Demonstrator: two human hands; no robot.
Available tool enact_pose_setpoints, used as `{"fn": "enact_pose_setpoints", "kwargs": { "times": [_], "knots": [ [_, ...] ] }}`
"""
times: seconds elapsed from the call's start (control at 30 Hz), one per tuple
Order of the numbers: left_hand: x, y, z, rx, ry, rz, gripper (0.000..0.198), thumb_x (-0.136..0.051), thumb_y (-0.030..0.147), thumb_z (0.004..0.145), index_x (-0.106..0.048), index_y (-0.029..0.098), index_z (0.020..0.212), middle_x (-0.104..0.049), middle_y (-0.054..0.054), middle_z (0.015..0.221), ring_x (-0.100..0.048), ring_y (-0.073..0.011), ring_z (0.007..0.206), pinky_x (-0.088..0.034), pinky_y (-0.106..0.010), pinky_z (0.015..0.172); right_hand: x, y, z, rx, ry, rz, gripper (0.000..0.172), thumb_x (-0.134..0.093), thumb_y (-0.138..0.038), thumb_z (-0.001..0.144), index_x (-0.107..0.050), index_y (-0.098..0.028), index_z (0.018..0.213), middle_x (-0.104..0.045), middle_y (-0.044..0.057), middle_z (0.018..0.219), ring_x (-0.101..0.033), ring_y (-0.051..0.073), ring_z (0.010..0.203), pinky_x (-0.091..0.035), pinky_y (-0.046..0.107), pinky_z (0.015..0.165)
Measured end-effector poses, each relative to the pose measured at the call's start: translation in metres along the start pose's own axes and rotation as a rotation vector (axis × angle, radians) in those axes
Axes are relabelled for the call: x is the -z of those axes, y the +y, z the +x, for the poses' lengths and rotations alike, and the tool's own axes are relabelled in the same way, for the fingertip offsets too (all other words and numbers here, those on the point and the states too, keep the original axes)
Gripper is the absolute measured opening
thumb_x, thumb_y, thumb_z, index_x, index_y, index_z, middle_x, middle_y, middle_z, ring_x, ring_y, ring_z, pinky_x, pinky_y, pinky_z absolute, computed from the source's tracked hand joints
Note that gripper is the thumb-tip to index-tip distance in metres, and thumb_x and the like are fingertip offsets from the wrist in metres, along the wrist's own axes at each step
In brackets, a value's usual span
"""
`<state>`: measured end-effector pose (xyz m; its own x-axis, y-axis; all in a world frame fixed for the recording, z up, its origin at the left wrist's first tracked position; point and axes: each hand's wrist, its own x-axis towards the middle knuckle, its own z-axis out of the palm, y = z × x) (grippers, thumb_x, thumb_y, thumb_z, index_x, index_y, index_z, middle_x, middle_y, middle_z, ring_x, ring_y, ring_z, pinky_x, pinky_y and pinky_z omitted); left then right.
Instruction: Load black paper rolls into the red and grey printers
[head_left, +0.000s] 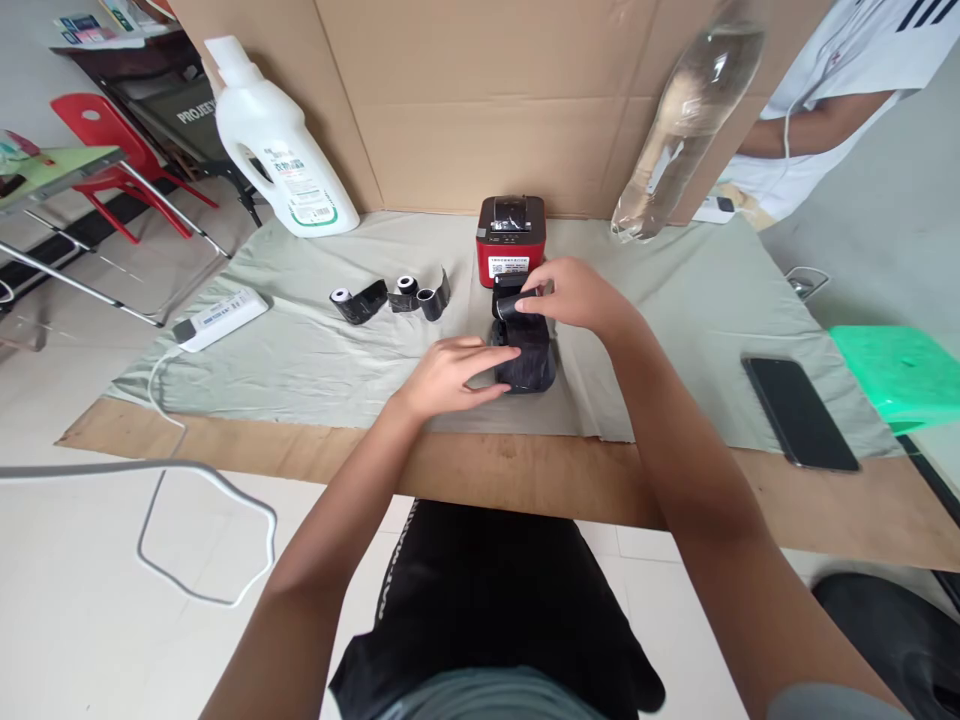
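A small red and black label printer [511,240] stands on the pale green cloth [315,350] near the cardboard wall. Just in front of it lies a black sheet or strip [529,362], partly rolled. My right hand [576,296] pinches its rolled upper end [510,305] close to the printer. My left hand [450,375] rests on the cloth with fingers curled against the lower left side of the black material. To the left lie three small black paper rolls [394,297] with white cores.
A white detergent jug [274,145] stands at the back left, a clear plastic bottle [686,125] leans at the back right. A white power strip [221,318] lies left, a black phone [799,412] right, beside a green stool [904,375]. Another person's arm [817,125] shows far right.
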<state>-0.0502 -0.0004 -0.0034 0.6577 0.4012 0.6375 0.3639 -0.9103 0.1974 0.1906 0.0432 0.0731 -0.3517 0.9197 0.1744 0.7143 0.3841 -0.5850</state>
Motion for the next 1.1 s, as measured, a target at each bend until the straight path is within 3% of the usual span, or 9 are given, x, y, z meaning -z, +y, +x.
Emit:
{"fn": "enact_pose_setpoints", "kwargs": {
  "times": [0.17, 0.33, 0.5, 0.67, 0.83, 0.93, 1.1],
  "knots": [
    [-0.007, 0.005, 0.0, -0.083, -0.044, 0.046, 0.038, -0.071, 0.037, 0.094, -0.068, 0.024, 0.13, -0.081, -0.006, 0.106, -0.069, -0.0167, 0.079, -0.053, -0.029, 0.07, -0.017, 0.007, 0.006, -0.061, -0.079, 0.047, 0.013, -0.071, -0.027, 0.082, -0.079, -0.016, 0.085, -0.075, 0.003, 0.082, -0.065, 0.017, 0.078, -0.043, 0.029, 0.072],
    [-0.016, 0.004, 0.0, -0.029, 0.055, -0.009, 0.018, -0.062, 0.027, 0.099, -0.075, 0.026, 0.111, -0.082, -0.003, 0.097, -0.068, -0.014, 0.073, -0.053, -0.028, 0.068, -0.019, 0.002, 0.004, -0.082, -0.049, -0.054, 0.013, -0.069, -0.027, 0.086, -0.076, -0.017, 0.081, -0.073, 0.003, 0.08, -0.063, 0.017, 0.075, -0.041, 0.03, 0.069],
    [-0.021, 0.002, 0.0, 0.032, 0.145, -0.071, 0.019, -0.058, 0.027, 0.101, -0.077, 0.025, 0.103, -0.078, -0.002, 0.077, -0.066, -0.0138, 0.065, -0.052, -0.028, 0.064, -0.014, -0.006, -0.001, -0.129, -0.029, -0.164, 0.014, -0.068, -0.027, 0.088, -0.074, -0.017, 0.08, -0.071, 0.006, 0.08, -0.061, 0.019, 0.077, -0.04, 0.031, 0.068],
    [-0.021, 0.006, 0.0, 0.09, 0.146, -0.057, 0.019, -0.057, 0.027, 0.101, -0.076, 0.025, 0.098, -0.074, -0.001, 0.074, -0.067, -0.013, 0.064, -0.05, -0.026, 0.061, -0.02, -0.01, -0.002, -0.152, -0.031, -0.259, 0.013, -0.066, -0.021, 0.09, -0.072, -0.018, 0.078, -0.071, 0.007, 0.083, -0.06, 0.018, 0.075, -0.037, 0.031, 0.066],
    [-0.023, 0.008, -0.001, 0.091, 0.079, -0.068, 0.016, -0.059, 0.021, 0.098, -0.075, 0.023, 0.097, -0.073, 0.0, 0.072, -0.068, -0.0117, 0.063, -0.048, -0.024, 0.059, -0.028, -0.003, -0.002, -0.05, -0.168, -0.246, 0.014, -0.062, -0.013, 0.089, -0.074, -0.02, 0.091, -0.072, 0.007, 0.09, -0.062, 0.019, 0.08, -0.039, 0.03, 0.068],
    [-0.023, 0.008, -0.001, 0.082, 0.071, -0.076, 0.015, -0.06, 0.019, 0.097, -0.074, 0.023, 0.097, -0.073, 0.0, 0.074, -0.068, -0.0115, 0.064, -0.049, -0.024, 0.06, -0.028, 0.005, -0.004, 0.001, -0.244, -0.265, 0.027, -0.066, -0.006, 0.082, -0.073, -0.021, 0.103, -0.071, 0.008, 0.098, -0.063, 0.022, 0.085, -0.042, 0.031, 0.071],
    [-0.021, 0.008, 0.0, 0.08, 0.083, -0.041, 0.017, -0.059, 0.018, 0.096, -0.074, 0.023, 0.096, -0.072, 0.001, 0.072, -0.068, -0.0113, 0.063, -0.047, -0.023, 0.058, -0.029, 0.005, -0.005, 0.045, -0.164, -0.294, 0.036, -0.06, -0.003, 0.084, -0.071, -0.017, 0.116, -0.065, 0.013, 0.121, -0.064, 0.026, 0.101, -0.046, 0.033, 0.08]
  ]
}}
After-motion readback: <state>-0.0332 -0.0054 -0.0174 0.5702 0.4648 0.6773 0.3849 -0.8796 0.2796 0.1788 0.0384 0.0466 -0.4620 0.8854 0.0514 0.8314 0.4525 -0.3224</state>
